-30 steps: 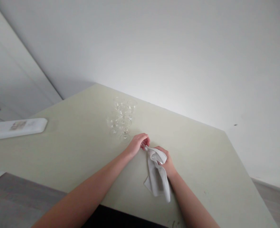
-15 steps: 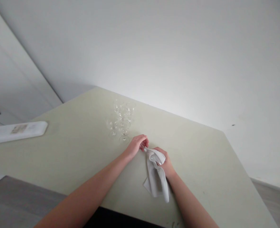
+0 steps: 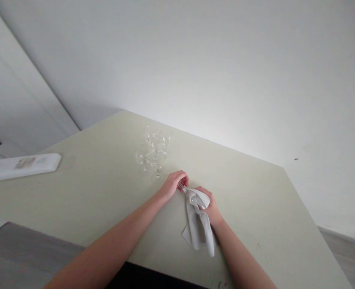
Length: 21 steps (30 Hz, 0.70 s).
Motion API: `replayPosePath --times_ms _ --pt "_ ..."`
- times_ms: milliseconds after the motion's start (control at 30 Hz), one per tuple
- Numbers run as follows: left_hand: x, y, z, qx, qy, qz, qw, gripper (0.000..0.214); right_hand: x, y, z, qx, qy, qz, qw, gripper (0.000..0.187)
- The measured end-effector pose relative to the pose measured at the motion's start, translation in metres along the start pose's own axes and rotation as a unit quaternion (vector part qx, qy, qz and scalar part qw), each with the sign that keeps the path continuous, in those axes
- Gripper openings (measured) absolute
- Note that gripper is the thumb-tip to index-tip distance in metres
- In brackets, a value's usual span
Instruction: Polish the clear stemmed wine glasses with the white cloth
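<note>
My left hand (image 3: 175, 185) is closed around the foot end of a clear stemmed glass (image 3: 183, 188), which lies tilted on its side. A light grey-white cloth (image 3: 199, 224) wraps the glass's bowl and hangs down towards me. From the right, my right hand (image 3: 211, 204) grips the cloth and the bowl inside it; most of its fingers are hidden behind the fabric. Just beyond my left hand stand several clear stemmed glasses (image 3: 157, 158), grouped close together and upright on the table.
The pale table (image 3: 105, 192) has its far edge against a white wall (image 3: 195, 60). At the left lies a long white object (image 3: 41, 163) with a printed label. A white door (image 3: 11, 92) with a dark handle stands at the far left, and grey floor (image 3: 29, 253) shows below the table edge.
</note>
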State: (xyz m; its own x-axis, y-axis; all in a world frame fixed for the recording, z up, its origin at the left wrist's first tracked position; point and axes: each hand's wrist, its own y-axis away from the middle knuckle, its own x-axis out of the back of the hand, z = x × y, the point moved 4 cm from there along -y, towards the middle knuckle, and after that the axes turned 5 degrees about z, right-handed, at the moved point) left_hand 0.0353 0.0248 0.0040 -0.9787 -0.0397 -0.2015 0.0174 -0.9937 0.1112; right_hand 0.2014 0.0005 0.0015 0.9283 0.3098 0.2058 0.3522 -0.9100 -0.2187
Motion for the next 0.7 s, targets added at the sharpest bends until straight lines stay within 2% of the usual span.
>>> replayPosePath --times_ms 700 --pt "-0.0008 -0.0001 -0.0011 0.005 0.006 -0.005 1.0 0.035 -0.0005 -0.0002 0.0019 0.0 -0.007 -0.007 1.0 0.019"
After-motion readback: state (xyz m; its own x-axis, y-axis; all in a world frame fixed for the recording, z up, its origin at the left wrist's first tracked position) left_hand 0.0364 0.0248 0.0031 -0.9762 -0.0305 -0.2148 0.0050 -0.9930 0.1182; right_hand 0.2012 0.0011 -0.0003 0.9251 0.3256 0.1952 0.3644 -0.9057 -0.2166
